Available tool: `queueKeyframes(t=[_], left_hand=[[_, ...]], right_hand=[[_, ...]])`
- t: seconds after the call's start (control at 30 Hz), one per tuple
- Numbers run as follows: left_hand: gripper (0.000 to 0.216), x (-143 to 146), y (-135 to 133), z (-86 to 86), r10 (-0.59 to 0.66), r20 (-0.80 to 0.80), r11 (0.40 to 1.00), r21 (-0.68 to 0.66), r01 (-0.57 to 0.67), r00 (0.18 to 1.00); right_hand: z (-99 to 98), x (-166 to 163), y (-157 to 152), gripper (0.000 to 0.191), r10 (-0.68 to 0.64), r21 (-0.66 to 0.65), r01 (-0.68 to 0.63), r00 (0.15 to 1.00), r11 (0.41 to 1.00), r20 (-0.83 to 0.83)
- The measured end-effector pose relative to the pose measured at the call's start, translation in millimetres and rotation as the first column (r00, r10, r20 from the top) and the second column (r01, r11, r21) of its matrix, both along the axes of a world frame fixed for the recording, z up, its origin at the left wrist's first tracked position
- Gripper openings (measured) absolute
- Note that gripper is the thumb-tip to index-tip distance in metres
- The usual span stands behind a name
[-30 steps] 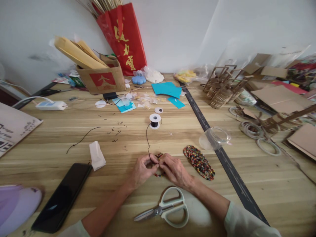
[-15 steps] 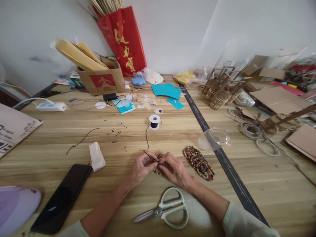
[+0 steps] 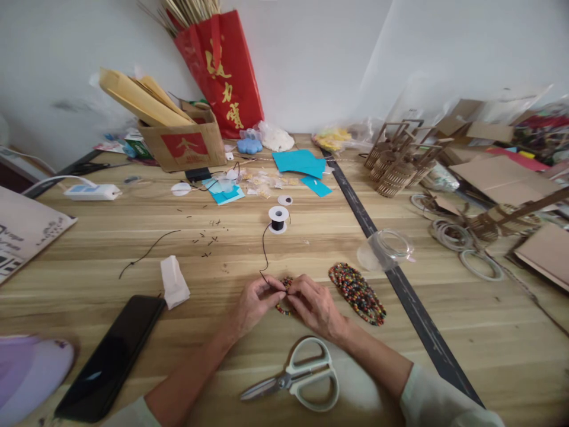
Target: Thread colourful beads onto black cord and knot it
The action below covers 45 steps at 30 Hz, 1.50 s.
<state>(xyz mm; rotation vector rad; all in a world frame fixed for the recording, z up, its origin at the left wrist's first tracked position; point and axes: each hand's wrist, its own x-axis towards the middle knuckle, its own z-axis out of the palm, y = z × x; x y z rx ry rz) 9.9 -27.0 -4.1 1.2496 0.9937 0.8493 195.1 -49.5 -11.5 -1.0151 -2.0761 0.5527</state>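
Fingertips of my left hand (image 3: 258, 299) and my right hand (image 3: 313, 302) meet in a pinch at the middle of the table. Between them runs a thin black cord (image 3: 265, 252), which leads back to a white spool (image 3: 278, 219) standing upright. Below the pinch hangs or rests a small loop of multicoloured beads (image 3: 283, 309), partly hidden by my fingers. To the right of my right hand lies a pile of beaded strands (image 3: 357, 293). Scissors (image 3: 293, 379) with pale handles lie in front of my wrists, blades pointing left.
On the left are a black phone (image 3: 111, 359), a folded white paper (image 3: 174, 282) and a loose cord (image 3: 149, 252). Clear plastic rings (image 3: 393, 244) lie to the right, beyond the beads. Small woven baskets (image 3: 393, 172) and a cardboard box (image 3: 186, 145) stand farther back.
Both hands stay in nearly the same place, with the fingertips shifted very slightly. The cord near my left fingers has moved a little; everything else looks still.
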Motion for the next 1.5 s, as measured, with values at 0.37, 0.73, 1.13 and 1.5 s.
queueKeyframes(t=[0.37,0.73,1.13,1.5], left_hand=[[0.017,0.1,0.5,-1.0,-0.034,-0.013,0.997,0.065,0.035,0.999],[0.013,1.8,-1.1,4.1,0.028,-0.185,0.971,0.239,0.018,0.982],[0.015,4.8,-7.8,3.4,0.12,-0.273,0.891,0.454,0.018,0.954],[0.013,3.2,-6.1,5.4,0.089,-0.284,0.917,0.398,0.033,0.955]], right_hand=[[1.6,0.3,0.1,0.007,0.005,-0.008,-0.005,1.0,1.0,0.007],[7.9,-0.4,-0.8,0.013,0.027,-0.021,-0.026,0.998,0.999,0.051],[9.1,-3.9,-1.5,0.014,0.112,-0.035,-0.11,0.991,0.993,0.073],[14.0,-1.6,-1.2,0.015,0.064,-0.069,-0.06,0.996,0.996,0.068]])
